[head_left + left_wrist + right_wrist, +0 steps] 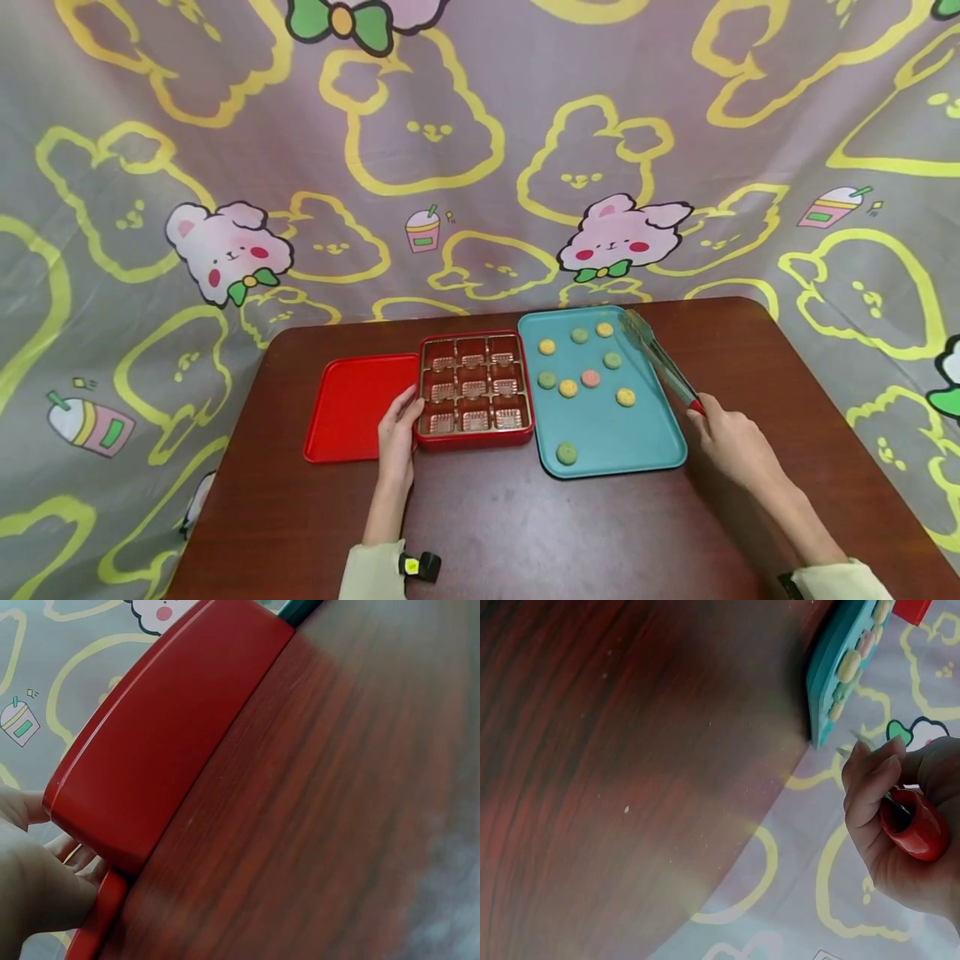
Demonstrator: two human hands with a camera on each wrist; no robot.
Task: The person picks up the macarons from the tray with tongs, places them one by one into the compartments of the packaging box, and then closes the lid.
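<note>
My left hand (399,437) grips the left wall of a red box (474,440), thumb at its rim; in the left wrist view the hand (45,877) touches the box's end (165,727). Inside the box sits a clear-bottomed divider with several square compartments and nothing in them. My right hand (738,442) holds metal tongs (666,365) by their red end; in the right wrist view the fingers wrap round that red handle (919,829). The tong tips hang over the far right edge of a teal tray (615,437). On it lie several macarons, yellow (626,397), green (566,453) and one pink (591,378).
A flat red lid (356,408) lies left of the box, touching it. Box and tray stand side by side on a dark wooden table (480,525). A grey curtain (480,100) with yellow cartoon outlines hangs behind and around the table.
</note>
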